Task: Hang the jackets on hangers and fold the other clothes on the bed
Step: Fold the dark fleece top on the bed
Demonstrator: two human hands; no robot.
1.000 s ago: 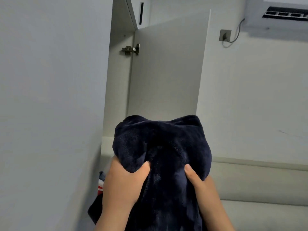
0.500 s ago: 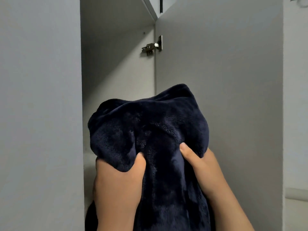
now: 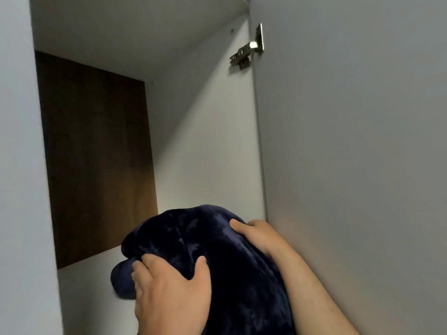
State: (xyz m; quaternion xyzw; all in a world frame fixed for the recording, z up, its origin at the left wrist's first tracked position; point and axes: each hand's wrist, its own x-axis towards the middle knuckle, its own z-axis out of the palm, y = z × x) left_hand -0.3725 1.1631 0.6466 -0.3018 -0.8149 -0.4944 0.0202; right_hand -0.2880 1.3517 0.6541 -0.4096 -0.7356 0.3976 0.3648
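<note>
A bundled dark navy fleece garment [image 3: 217, 252] fills the lower middle of the view, at the mouth of an open wardrobe compartment. My left hand [image 3: 169, 291] grips its lower left side, thumb pressed into the fabric. My right hand [image 3: 254, 234] holds its upper right side, fingers curled over the top edge. The lower part of the garment runs out of the frame.
The wardrobe compartment has a white right wall [image 3: 208, 146], a white ceiling and a dark brown back panel [image 3: 96, 153]. Its open door [image 3: 350, 141] stands on the right, with a metal hinge [image 3: 246, 48]. A white panel [image 3: 17, 165] bounds the left side.
The view has swung left and into the wardrobe, so the brown back panel now shows. Both hands have carried the garment forward and lower in the view, still gripping it.
</note>
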